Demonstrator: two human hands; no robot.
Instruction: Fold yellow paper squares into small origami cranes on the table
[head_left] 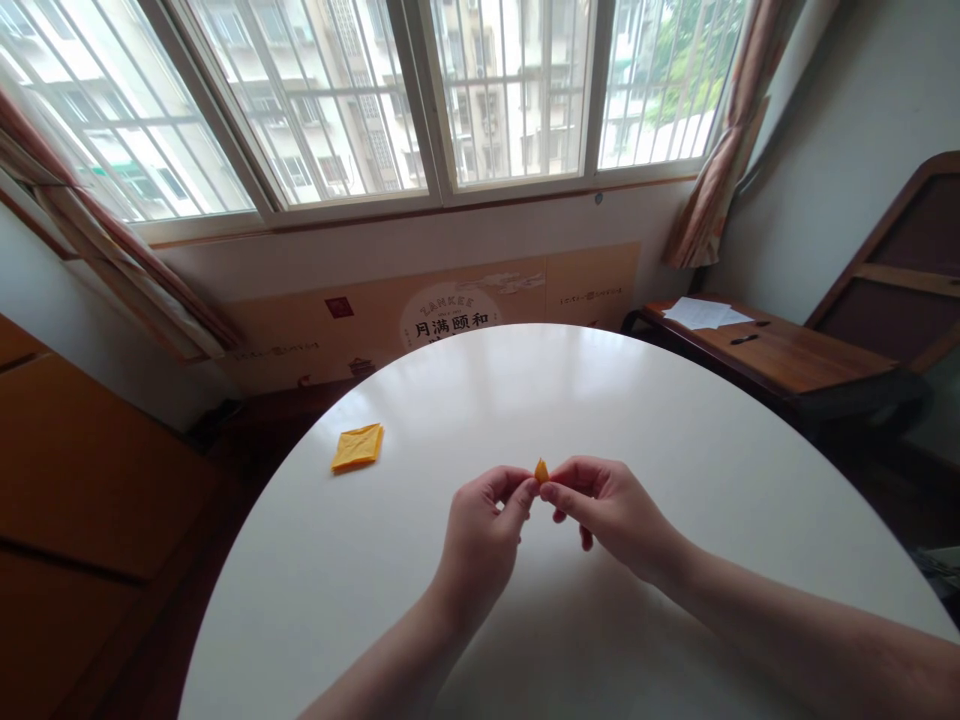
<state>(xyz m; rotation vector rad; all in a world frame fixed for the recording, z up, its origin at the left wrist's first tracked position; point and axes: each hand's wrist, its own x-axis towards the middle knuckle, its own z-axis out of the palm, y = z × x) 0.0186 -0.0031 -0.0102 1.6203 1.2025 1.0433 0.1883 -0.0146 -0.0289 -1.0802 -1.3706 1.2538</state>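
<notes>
Your left hand (pixel 484 525) and right hand (pixel 619 508) both closed in pinch on small yellow piece (pixel 541 471), over white table (pixel 637 390); folded yellow square (pixel 358 448) lies on left side.

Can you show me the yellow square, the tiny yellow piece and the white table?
Yellow square (pixel 358 448): head view, middle of its upper face.
Tiny yellow piece (pixel 541 471): head view, middle of what shows.
White table (pixel 300 600): head view, bare tabletop.

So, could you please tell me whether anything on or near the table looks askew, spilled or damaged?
Nothing appears spilled or broken. Only the white paper sheets on the brown wooden surface at right look askew, overlapping at uneven angles. The small pointed yellow piece is pinched between the left hand and right hand.
</notes>
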